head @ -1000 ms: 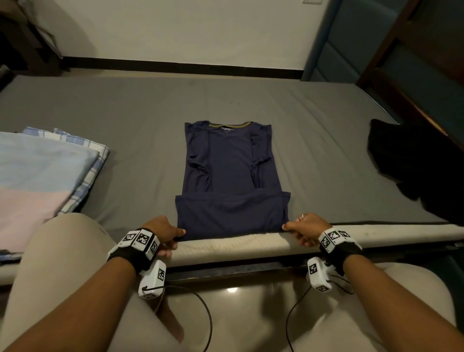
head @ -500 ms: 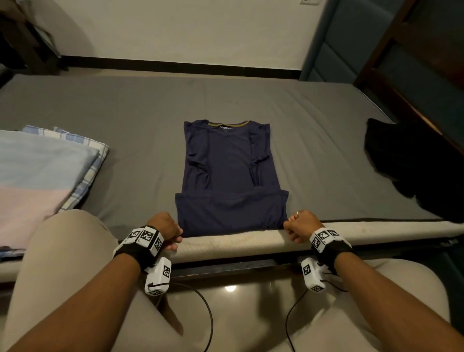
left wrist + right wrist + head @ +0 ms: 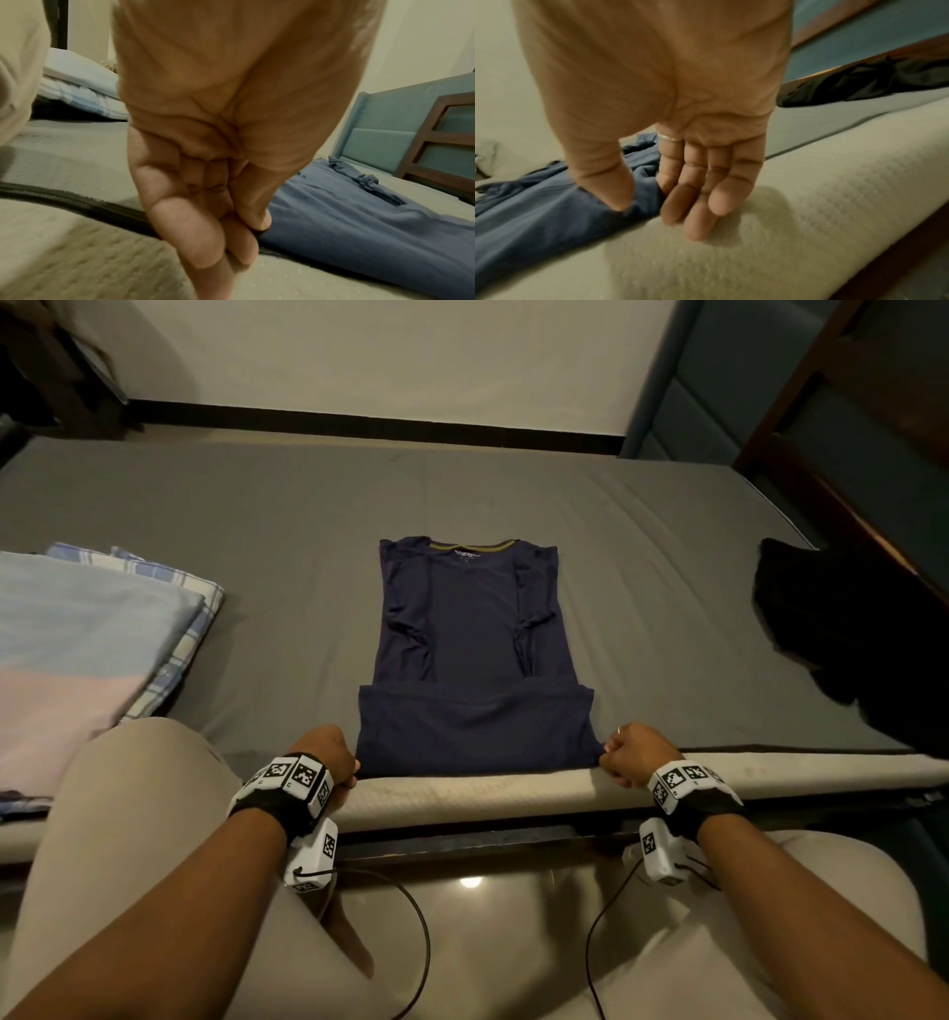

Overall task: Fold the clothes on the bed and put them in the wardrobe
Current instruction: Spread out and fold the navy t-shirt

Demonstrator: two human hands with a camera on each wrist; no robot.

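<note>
A navy shirt lies flat on the grey bed sheet, collar away from me. Its sleeves are folded inward and its lower part is doubled up near the mattress edge. My left hand pinches the near left corner of the fold. In the left wrist view the thumb and fingers of that hand meet on the edge of the blue cloth. My right hand pinches the near right corner. In the right wrist view its thumb and forefinger clamp the shirt, with the other fingers on the mattress.
A black garment lies crumpled at the bed's right side. Folded bedding in blue, pink and plaid is stacked on the left. The cream mattress edge runs below the shirt. A teal headboard and a dark wooden frame stand at the right.
Both hands have drawn in slightly and tightened on the shirt's near corners. The shirt lies where it was.
</note>
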